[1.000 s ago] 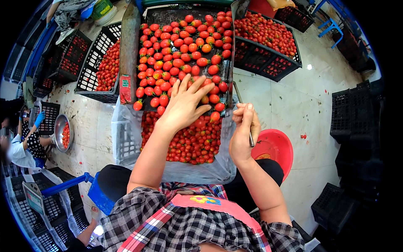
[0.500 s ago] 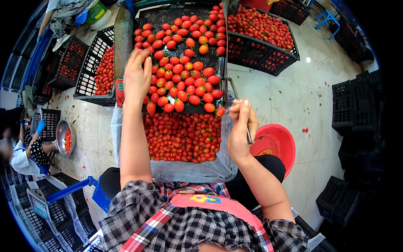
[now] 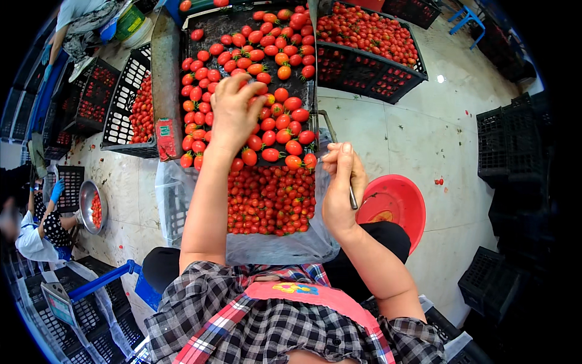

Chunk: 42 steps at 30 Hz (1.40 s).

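Note:
My left hand (image 3: pixel 233 109) is over the cherry tomatoes (image 3: pixel 282 121) spread on a sloping black belt (image 3: pixel 206 29). Its fingers are bent and apart, tips among the fruit; nothing shows in its grasp, though the palm side is hidden. To the right of the belt, my right hand (image 3: pixel 344 191) is closed around a bent metal crank rod (image 3: pixel 353 199), whose upper part runs back to the belt's side. Below the belt's near end, more cherry tomatoes (image 3: pixel 273 200) fill a container lined with clear plastic (image 3: pixel 267 250) in front of my lap.
Black crates of tomatoes stand left (image 3: pixel 128 109) and right (image 3: pixel 371 70) of the belt. A red basin (image 3: pixel 403 209) is by my right knee. Stacked black crates (image 3: pixel 509 145) line the right side. At the left, a person with blue gloves (image 3: pixel 57 191) is beside a metal bowl (image 3: pixel 85 209).
My left hand has moved right from the belt's left edge to over its middle. Tomatoes now lie along the left side, and more appear at the far end. My right hand stays on the crank rod.

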{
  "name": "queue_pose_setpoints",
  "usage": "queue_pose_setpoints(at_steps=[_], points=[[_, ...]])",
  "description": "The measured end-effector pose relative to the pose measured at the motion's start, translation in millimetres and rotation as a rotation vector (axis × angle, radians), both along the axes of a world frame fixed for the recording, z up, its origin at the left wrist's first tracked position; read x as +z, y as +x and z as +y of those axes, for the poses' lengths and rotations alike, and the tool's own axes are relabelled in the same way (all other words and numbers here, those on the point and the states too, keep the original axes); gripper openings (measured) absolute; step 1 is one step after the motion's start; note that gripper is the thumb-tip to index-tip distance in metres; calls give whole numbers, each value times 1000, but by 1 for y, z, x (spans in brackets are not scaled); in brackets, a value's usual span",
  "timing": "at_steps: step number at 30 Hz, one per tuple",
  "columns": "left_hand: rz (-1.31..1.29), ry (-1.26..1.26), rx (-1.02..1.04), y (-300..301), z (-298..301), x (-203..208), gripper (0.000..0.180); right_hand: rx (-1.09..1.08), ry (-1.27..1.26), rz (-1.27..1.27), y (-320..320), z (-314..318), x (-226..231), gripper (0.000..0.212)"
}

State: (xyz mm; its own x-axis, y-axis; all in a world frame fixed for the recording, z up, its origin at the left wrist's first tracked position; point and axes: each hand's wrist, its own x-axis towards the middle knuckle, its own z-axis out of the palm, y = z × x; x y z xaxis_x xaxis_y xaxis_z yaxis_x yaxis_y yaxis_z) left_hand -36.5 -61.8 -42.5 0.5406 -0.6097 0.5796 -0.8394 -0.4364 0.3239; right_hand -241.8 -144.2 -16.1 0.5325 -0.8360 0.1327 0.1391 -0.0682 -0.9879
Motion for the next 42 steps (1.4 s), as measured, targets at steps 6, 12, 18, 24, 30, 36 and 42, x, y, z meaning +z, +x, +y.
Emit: queue_pose_setpoints(at_steps=[6,12,18,24,30,36,42], points=[[79,323,-26,-9,-14,23,22,-10,18,-5,-1,-2,1,36],[952,-404,-167,8,4,27,17,-19,42,-26,0,-1,0,37],[262,480,-345,-11,-10,49,41,-12,63,-48,0,-2,-3,39],[96,726,-273,-13,-26,36,45,-11,36,-27,1,-2,-3,39],[162,-33,-223,-18,23,67,25,-22,42,-18,1,-2,-3,39],[-699,150,727,62,114,99,51,6,45,-75,2,0,2,37],[262,60,-472,-55,26,72,50,-11,57,-71,0,-2,-5,37]])
